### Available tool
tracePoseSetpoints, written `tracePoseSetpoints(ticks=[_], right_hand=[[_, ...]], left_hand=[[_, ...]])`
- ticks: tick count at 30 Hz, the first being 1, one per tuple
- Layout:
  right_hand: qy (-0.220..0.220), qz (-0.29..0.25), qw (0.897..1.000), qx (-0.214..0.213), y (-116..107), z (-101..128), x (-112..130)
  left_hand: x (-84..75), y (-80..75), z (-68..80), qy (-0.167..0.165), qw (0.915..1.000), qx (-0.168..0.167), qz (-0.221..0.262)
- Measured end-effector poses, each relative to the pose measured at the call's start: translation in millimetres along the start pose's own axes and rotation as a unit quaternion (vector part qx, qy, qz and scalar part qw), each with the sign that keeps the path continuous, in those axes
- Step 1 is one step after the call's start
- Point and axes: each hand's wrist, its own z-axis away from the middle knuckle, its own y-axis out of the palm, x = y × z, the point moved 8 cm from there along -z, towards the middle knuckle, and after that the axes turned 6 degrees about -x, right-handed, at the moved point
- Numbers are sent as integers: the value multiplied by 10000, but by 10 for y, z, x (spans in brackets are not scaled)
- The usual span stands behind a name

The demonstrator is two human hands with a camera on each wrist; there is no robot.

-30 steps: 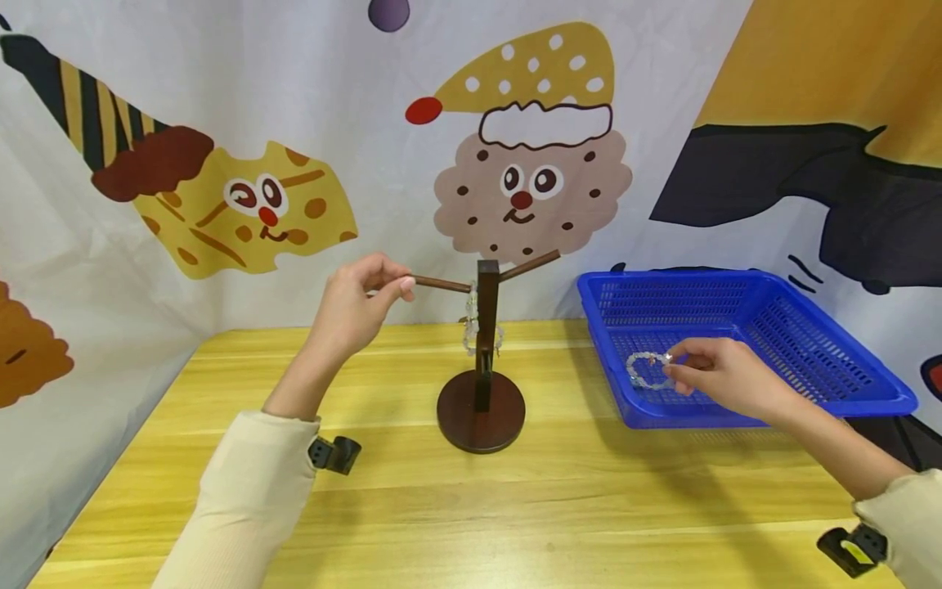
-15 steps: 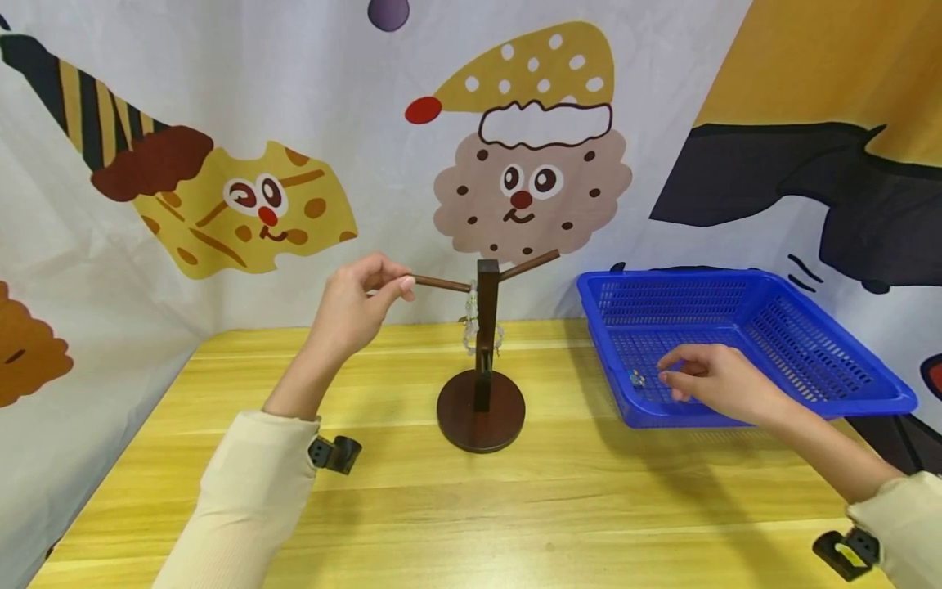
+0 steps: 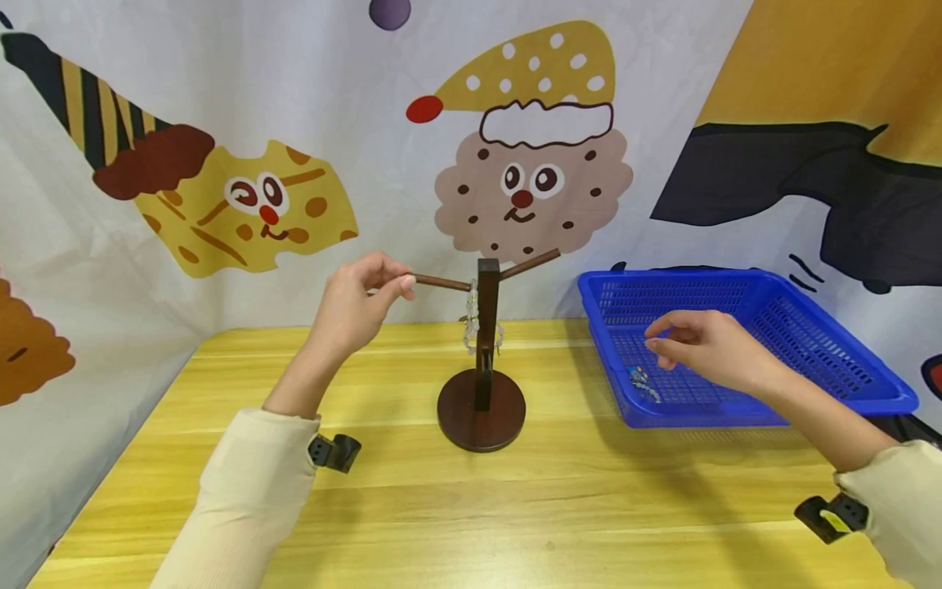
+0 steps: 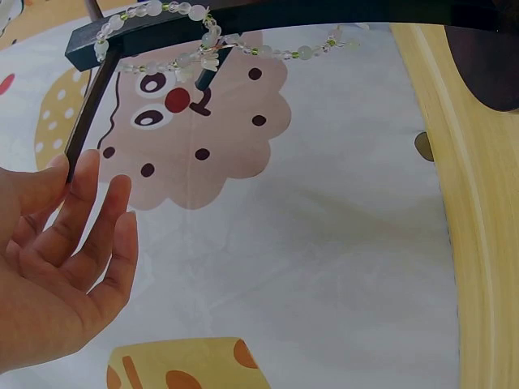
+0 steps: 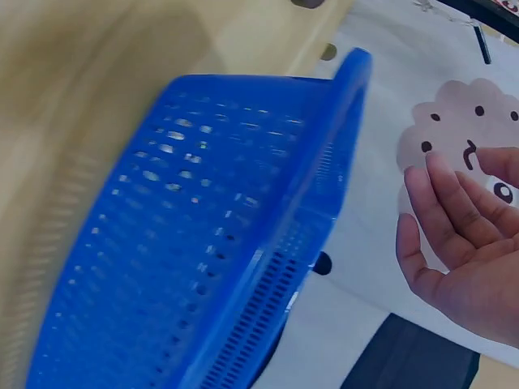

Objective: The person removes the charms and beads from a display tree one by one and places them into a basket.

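The right hand (image 3: 710, 348) hovers empty, fingers loosely curled, just above the bracelet (image 3: 642, 381) in the blue basket (image 3: 832, 360). The left hand (image 3: 361, 307) pinches the stand's left peg (image 3: 441, 283).

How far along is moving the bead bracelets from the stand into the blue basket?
One bracelet already lies in the blue basket. The right hand hovers empty above it; the left hand pinches the wooden stand's arm. Another beaded bracelet hangs on the stand, left to move.
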Motion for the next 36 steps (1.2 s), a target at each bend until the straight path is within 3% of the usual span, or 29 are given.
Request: tracePoseSetpoints(ticks=[24,30,36], right_hand=[[-837,-224,9961,-177,-163,-479,832],[-1214,-257,9920,-249,-206,-553,1057],[-1312,-220,9905,-353,-213,-592,1209]], left_hand=[[5,-3,2,-87,9999,24,48],[3,-3,4,-112,9999,45,63],[0,-3,8,-102,9999,29,71]])
